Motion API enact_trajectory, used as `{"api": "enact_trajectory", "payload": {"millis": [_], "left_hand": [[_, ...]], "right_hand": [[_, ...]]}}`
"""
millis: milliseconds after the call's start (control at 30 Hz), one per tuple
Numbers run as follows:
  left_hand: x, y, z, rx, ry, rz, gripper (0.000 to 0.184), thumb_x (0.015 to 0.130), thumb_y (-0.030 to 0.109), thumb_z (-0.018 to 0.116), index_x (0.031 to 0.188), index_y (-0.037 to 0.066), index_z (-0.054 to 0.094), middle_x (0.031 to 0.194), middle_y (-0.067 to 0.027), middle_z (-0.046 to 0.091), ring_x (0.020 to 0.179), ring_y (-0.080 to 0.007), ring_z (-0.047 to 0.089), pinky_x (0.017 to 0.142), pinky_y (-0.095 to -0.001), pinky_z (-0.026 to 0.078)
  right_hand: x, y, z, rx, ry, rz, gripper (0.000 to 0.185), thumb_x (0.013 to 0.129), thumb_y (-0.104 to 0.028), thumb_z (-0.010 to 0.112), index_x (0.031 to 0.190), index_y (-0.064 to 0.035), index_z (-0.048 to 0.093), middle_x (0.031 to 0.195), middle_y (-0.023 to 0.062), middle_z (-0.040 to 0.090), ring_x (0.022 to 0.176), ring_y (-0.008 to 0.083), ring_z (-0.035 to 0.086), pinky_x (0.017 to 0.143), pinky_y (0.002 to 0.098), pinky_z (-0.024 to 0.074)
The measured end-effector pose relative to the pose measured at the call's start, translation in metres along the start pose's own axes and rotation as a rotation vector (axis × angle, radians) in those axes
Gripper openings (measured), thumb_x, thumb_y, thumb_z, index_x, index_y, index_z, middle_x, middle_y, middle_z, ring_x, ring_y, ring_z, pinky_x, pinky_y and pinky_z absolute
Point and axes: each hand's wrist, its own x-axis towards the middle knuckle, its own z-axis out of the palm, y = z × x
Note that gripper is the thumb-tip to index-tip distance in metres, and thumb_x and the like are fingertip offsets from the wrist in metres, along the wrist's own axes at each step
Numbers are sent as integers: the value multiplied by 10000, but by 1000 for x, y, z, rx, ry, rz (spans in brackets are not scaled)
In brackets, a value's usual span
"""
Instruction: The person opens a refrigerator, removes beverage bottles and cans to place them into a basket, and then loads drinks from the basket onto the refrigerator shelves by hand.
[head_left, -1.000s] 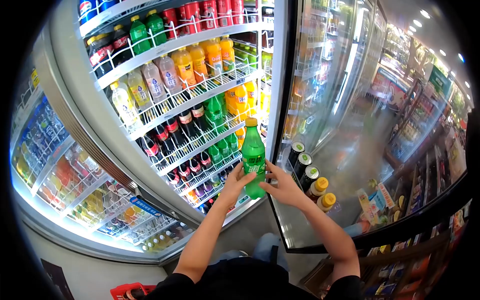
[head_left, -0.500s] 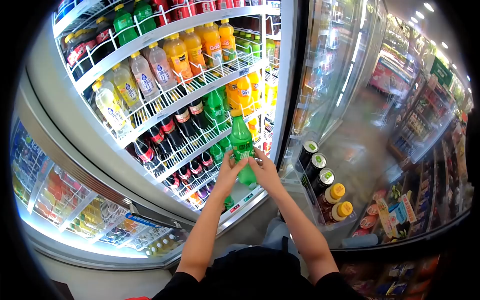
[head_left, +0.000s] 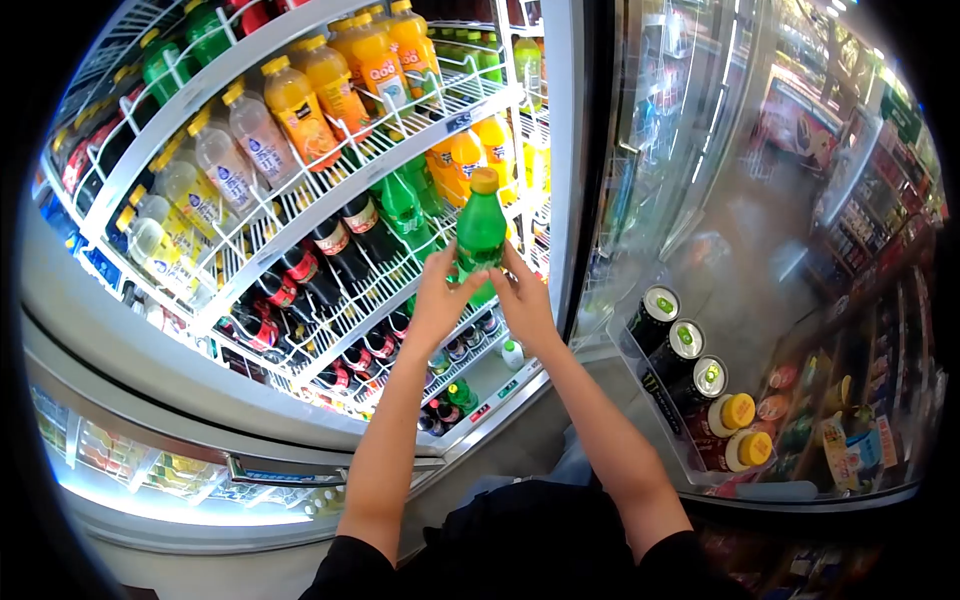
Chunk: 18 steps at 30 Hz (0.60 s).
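A green soda bottle (head_left: 482, 222) with an orange cap stands nearly upright between my two hands, in front of the open cooler. My left hand (head_left: 443, 298) grips its lower left side, and my right hand (head_left: 523, 298) closes on its lower right side. Both thumbs meet across the front of the bottle and cover part of its lower half. Behind it, another green bottle (head_left: 403, 208) stands on the wire shelf (head_left: 340, 268), beside dark cola bottles (head_left: 362, 222). Yellow-orange bottles (head_left: 468, 155) are just behind the cap.
Orange juice bottles (head_left: 300, 110) and clear bottles (head_left: 222, 160) line the shelf above. On the right, the cooler's glass door (head_left: 640, 150) stands open. Its clear door rack (head_left: 655, 410) holds several cans (head_left: 685, 342) and yellow-capped bottles (head_left: 738, 410). A shop aisle lies beyond.
The bottle has risen toward the middle shelf in both hands, and its label has turned away. My view has shifted, bringing the shelves nearer.
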Motion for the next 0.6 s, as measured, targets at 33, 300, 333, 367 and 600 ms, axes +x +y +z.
{"api": "enact_trajectory", "payload": {"millis": [33, 300, 333, 367, 600], "left_hand": [[18, -4, 4, -14, 55, 41, 666, 861, 241, 737, 1431, 54, 448, 1207, -144, 515, 1011, -248, 549, 810, -348, 530], [87, -2, 2, 105, 181, 108, 562, 834, 224, 754, 1301, -13, 552, 1134, -181, 622, 1029, -271, 618, 877, -352, 501], [93, 1, -1, 42, 197, 115, 560, 832, 215, 753, 1298, -22, 551, 1165, -192, 630, 1059, -277, 628, 900, -359, 494], [98, -3, -2, 103, 209, 130, 559, 830, 192, 749, 1297, -37, 544, 1202, -203, 637, 1103, -275, 637, 930, -375, 482], [123, -47, 9, -182, 259, 154, 525, 855, 114, 716, 1324, -33, 530, 1203, -167, 642, 1112, -237, 629, 918, -326, 491]], "right_hand": [[10, 9, -5, -18, 12, -40, 531, 977, -141, 556, 1468, -26, 392, 1272, 204, 594, 1162, 282, 605, 929, 362, 513], [90, 29, -6, -226, -31, -119, 591, 945, -103, 571, 1500, -102, 370, 1228, 195, 512, 1132, 332, 541, 923, 383, 492], [100, 27, -6, -262, -65, -174, 598, 939, -97, 575, 1500, -102, 369, 1217, 193, 517, 1126, 338, 542, 937, 386, 480], [105, 23, -5, -242, -76, -140, 590, 928, -57, 558, 1489, -88, 380, 1211, 214, 551, 1134, 374, 552, 978, 405, 455], [133, 74, 14, -190, -49, -271, 629, 862, 39, 496, 1473, -68, 388, 1194, 282, 597, 1104, 411, 593, 940, 426, 475]]}}
